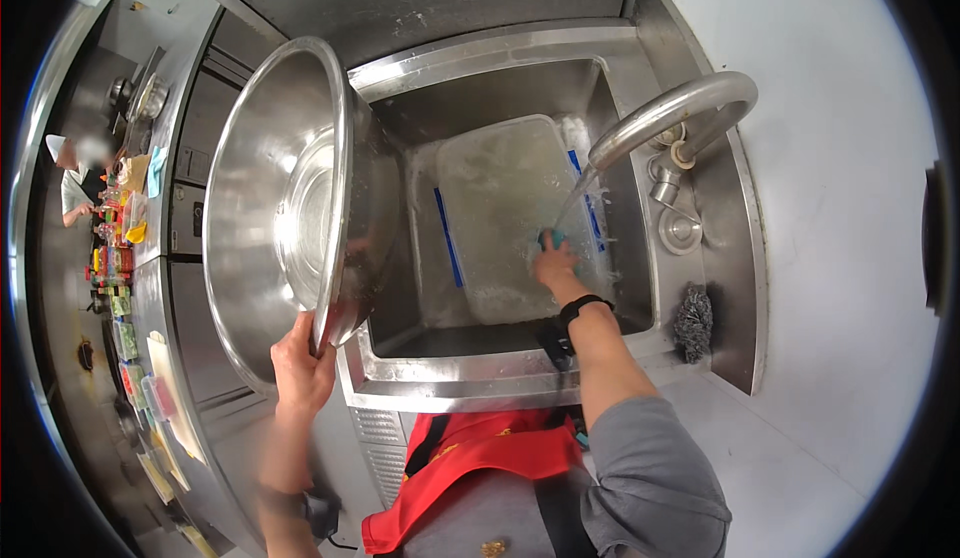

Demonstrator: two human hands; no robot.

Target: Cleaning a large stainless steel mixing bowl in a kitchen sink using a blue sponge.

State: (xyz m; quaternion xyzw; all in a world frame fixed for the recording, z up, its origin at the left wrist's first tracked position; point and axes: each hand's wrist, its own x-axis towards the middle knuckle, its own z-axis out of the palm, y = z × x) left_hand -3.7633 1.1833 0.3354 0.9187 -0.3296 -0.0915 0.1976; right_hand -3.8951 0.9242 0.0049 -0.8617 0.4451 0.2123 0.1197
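A large, shiny metal basin (255,188) is tilted on its side at the sink's left edge. My left hand (302,366) grips its near rim, thumb and fingers closed over the edge. Inside the steel sink (480,370) lies a translucent plastic tub (485,198) with blue strips on two sides, holding cloudy water. My right hand (557,263) is over the tub's right part, closed on a small teal scrubbing pad (549,238). Water from the curved metal faucet (655,123) streams down beside that hand. The pad's exact shape is partly hidden by my fingers.
A grey wire-like scourer (693,323) rests on the sink's right ledge, near a drain fitting (680,230). Walls close in behind and to the right. A counter with bottles and food containers (128,343) runs along the left, where another person (78,183) stands.
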